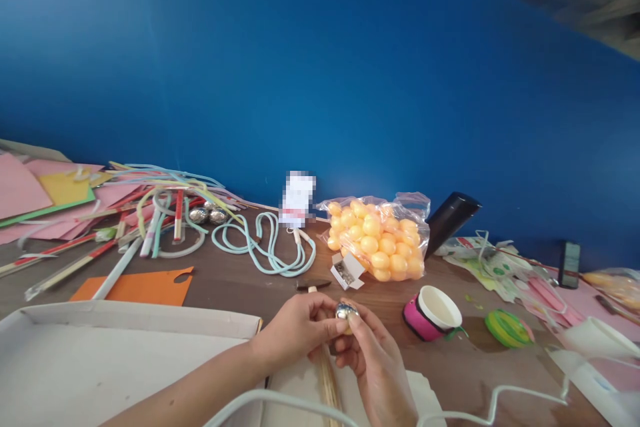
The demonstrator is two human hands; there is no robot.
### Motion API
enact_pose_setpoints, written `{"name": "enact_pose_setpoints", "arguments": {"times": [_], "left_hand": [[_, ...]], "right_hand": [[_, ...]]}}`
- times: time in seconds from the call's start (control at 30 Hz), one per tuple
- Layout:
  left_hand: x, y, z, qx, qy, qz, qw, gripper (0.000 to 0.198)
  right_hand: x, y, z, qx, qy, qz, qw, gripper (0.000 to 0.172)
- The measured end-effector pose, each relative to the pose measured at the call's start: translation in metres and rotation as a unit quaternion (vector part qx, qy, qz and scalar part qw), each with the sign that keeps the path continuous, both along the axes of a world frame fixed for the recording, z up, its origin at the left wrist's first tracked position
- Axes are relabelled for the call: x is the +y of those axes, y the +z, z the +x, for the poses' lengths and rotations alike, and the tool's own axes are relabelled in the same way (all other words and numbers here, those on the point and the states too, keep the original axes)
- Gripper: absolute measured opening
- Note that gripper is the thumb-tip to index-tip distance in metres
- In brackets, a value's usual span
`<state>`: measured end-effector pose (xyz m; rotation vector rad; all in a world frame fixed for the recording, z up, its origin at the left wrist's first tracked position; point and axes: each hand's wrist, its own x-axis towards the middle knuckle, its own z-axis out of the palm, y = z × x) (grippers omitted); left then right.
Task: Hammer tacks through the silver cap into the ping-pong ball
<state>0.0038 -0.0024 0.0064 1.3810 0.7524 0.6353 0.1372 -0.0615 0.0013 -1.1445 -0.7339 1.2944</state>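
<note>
My left hand [297, 327] and my right hand [373, 353] meet near the front of the table. Between their fingertips they pinch a small shiny silver ball [346, 309]. A yellowish patch shows on its lower side; the fingers hide the rest. Beneath the hands lies a hammer, its dark head [313, 284] beyond them and its wooden handle [329, 390] running toward me. Just behind, a small open white box [349, 271] holds tiny metal pieces. A clear bag of orange balls [375, 238] stands against the wall.
At left are a white tray [125, 323], orange card [145, 287], red-and-white sticks and several silver balls [207, 215]. A lanyard [273, 250] lies at the back. To the right stand a pink-wrapped cup [430, 313], green tape rolls [507, 329] and a black cylinder [453, 221].
</note>
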Motion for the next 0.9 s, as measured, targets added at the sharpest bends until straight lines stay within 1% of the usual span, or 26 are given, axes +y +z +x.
{"name": "enact_pose_setpoints", "arguments": {"times": [0.17, 0.23, 0.33, 0.53, 0.6, 0.63, 0.7, 0.73, 0.8, 0.87, 0.9], "left_hand": [[-0.001, 0.01, -0.004, -0.041, -0.062, -0.009, 0.997, 0.037], [0.0, 0.011, -0.006, -0.058, -0.068, -0.022, 0.996, 0.036], [0.001, 0.009, -0.006, -0.071, -0.056, -0.049, 0.995, 0.034], [0.002, 0.009, -0.005, -0.113, -0.027, -0.108, 0.987, 0.03], [0.005, 0.011, -0.008, -0.135, -0.003, -0.115, 0.984, 0.029], [0.007, 0.013, -0.011, -0.148, 0.015, -0.117, 0.982, 0.029], [0.014, 0.014, -0.016, -0.178, 0.057, -0.12, 0.975, 0.026], [0.017, 0.015, -0.018, -0.192, 0.079, -0.124, 0.97, 0.025], [0.022, 0.014, -0.022, -0.212, 0.121, -0.127, 0.961, 0.025], [0.025, 0.011, -0.024, -0.221, 0.151, -0.127, 0.955, 0.025], [0.026, 0.01, -0.024, -0.222, 0.159, -0.127, 0.954, 0.025]], "right_hand": [[-0.001, 0.003, 0.0, -0.036, 0.003, 0.005, 0.999, 0.032], [-0.002, 0.004, 0.001, -0.039, 0.005, -0.004, 0.999, 0.036], [-0.003, 0.003, 0.002, -0.043, 0.018, -0.006, 0.999, 0.042], [-0.003, 0.0, 0.005, -0.052, 0.061, 0.036, 0.996, 0.044], [-0.002, 0.0, 0.005, -0.084, 0.068, 0.041, 0.993, 0.047], [-0.002, 0.0, 0.005, -0.119, 0.067, 0.039, 0.99, 0.048], [-0.002, -0.001, 0.003, -0.232, 0.054, 0.03, 0.971, 0.048], [-0.003, -0.002, 0.002, -0.301, 0.049, 0.025, 0.952, 0.048], [-0.005, -0.003, -0.003, -0.428, 0.052, 0.015, 0.902, 0.051], [-0.006, -0.005, -0.008, -0.512, 0.066, -0.002, 0.857, 0.057], [-0.006, -0.005, -0.011, -0.538, 0.067, -0.011, 0.84, 0.057]]}}
